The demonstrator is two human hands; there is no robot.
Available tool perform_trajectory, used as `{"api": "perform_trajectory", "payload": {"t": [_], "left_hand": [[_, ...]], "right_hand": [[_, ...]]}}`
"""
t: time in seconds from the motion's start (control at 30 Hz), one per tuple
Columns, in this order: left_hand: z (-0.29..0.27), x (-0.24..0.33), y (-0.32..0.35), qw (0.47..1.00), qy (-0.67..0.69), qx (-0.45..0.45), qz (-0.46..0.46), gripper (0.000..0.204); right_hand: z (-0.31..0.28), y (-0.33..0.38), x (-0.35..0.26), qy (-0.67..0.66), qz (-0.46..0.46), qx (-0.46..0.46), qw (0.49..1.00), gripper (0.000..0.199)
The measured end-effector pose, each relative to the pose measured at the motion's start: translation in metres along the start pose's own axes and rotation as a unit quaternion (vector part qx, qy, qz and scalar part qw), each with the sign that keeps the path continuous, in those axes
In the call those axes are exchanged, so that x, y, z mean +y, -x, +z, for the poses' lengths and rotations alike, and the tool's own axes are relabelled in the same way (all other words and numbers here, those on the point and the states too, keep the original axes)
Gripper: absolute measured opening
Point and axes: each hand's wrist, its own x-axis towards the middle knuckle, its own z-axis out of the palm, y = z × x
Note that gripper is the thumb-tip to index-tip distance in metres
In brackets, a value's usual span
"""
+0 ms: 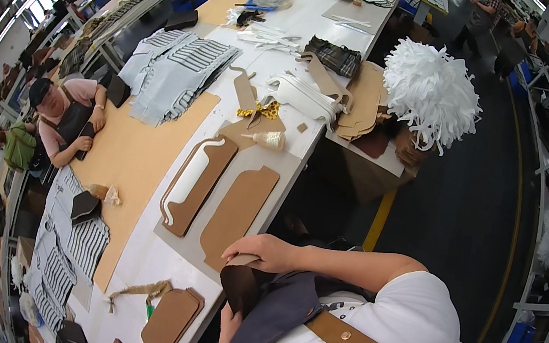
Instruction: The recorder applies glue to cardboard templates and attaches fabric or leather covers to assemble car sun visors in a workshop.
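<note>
At the table's near edge, my right hand (262, 251) is closed over the upper end of a curved dark brown leather piece (242, 288), whose paler edge shows under the fingers. My left hand (229, 325) grips the same piece from its lower end, partly hidden by my dark apron. Beyond them on the table lies a flat brown panel (238, 213). Beside that is another brown panel (210, 190) with a white curved strip (188, 179) on it. A squeeze bottle with a nozzle (271, 140) rests on its side past the panels.
A stack of brown panels (170, 325) sits at the near left. White shaped pieces (302, 95) and striped grey sheets (178, 75) lie farther up the table. A bundle of white strips (433, 89) stands right of the table. A co-worker (70, 112) sits opposite.
</note>
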Motion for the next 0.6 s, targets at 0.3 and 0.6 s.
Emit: {"api": "perform_trajectory", "payload": {"t": [0.3, 0.6], "left_hand": [[0.052, 0.139, -0.133, 0.992, -0.013, 0.099, -0.072, 0.047], [0.046, 0.135, -0.186, 0.996, -0.041, 0.080, -0.026, 0.042]], "right_hand": [[-0.292, 0.099, 0.317, 0.082, 0.417, 0.632, 0.648, 0.031], [-0.436, 0.173, 0.439, -0.202, 0.368, 0.759, 0.498, 0.062]]}}
